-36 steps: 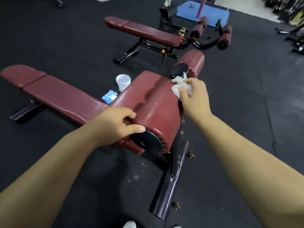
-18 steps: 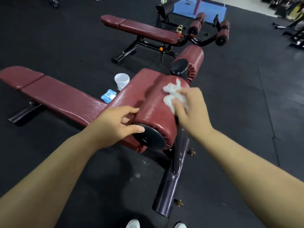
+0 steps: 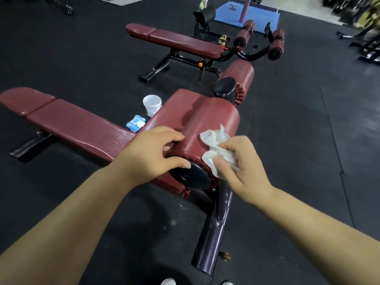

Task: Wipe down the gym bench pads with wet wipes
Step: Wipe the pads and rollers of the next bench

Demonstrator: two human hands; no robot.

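Note:
A dark red gym bench stretches from the left to a thick roller pad in the middle. My right hand holds a crumpled white wet wipe against the near end of that roller, close to its black end cap. My left hand grips the roller's near end from the left, fingers over the top and thumb at the cap's edge. A second roller pad sits behind the first.
A white cup and a blue pack of wipes stand on the black rubber floor behind the bench. Another red bench stands farther back. The frame's foot bar runs toward my shoes.
My right hand has dragged the wipe along the roller from its far end to its near end, toward me. My left hand keeps its grip in the same place.

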